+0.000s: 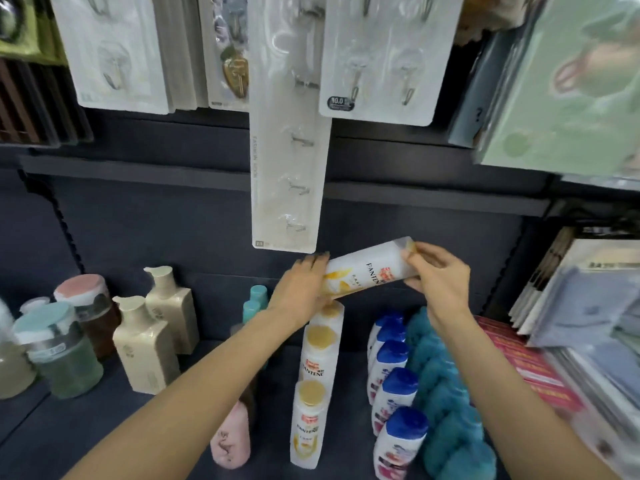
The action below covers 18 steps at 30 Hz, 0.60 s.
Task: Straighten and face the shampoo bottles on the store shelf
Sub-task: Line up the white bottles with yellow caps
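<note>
A white Pantene shampoo bottle (370,270) with a gold cap lies nearly sideways in the air above the shelf, label facing me. My left hand (303,289) grips its bottom end. My right hand (438,275) pinches the cap end. Under it, a row of upright white Pantene bottles (313,386) with gold caps runs from front to back. To the right stands a row of white bottles with blue caps (394,393).
Teal bottles (446,400) line up right of the blue caps. Beige pump bottles (152,337) and jars (59,351) stand at left, a pink bottle (230,441) at the front. Hook packs (287,140) hang overhead. Stacked packets (571,317) fill the right.
</note>
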Each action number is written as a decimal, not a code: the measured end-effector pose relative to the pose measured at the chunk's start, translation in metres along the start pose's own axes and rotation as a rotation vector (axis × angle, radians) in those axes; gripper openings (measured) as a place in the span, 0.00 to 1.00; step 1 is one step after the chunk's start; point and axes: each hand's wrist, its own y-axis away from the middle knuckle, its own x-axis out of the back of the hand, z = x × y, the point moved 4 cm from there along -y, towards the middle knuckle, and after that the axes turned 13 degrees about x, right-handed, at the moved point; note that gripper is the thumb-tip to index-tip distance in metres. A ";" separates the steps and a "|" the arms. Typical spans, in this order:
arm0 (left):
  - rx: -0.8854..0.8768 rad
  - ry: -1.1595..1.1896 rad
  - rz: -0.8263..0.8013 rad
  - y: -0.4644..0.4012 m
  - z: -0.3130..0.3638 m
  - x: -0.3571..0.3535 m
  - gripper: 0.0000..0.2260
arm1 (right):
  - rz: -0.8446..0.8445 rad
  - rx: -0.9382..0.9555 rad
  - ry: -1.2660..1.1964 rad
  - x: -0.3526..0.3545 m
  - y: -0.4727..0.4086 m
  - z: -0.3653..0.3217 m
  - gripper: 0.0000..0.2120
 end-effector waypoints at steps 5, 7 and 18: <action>-0.068 -0.030 0.048 0.014 0.019 0.011 0.28 | 0.005 -0.042 -0.102 0.032 0.014 -0.005 0.07; -0.083 -0.105 0.139 0.026 0.023 0.018 0.27 | -0.051 -0.064 -0.144 0.039 0.020 -0.005 0.09; -0.337 -0.100 0.658 0.068 0.022 0.052 0.29 | 0.056 -0.386 -0.485 0.029 0.059 0.012 0.07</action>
